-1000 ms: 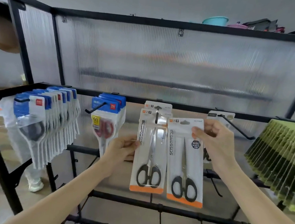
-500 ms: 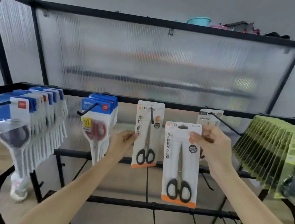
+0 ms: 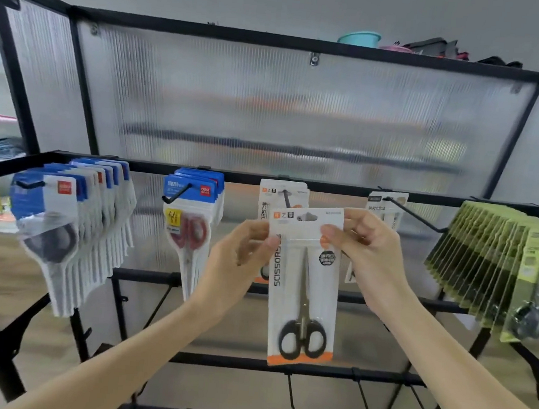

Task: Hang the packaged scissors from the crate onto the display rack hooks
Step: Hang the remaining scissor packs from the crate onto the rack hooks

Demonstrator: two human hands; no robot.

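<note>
White-carded scissors pack (image 3: 304,282) with black handles, upright | left hand (image 3: 240,260) pinches its left edge | right hand (image 3: 366,255) pinches its right edge | before a rack hook (image 3: 285,197)

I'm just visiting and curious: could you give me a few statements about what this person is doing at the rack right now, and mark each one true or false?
1. Both hands hold the same scissors pack. True: the left hand and the right hand pinch its top corners.
2. The held pack already hangs on a hook. False: it is in front of the middle hook, its hang hole not yet on it.
3. The scissors in the held pack have red handles. False: they are black.
4. Another pack of the same kind hangs behind it. True.
5. The green packs hang on the left. False: on the right.
</note>
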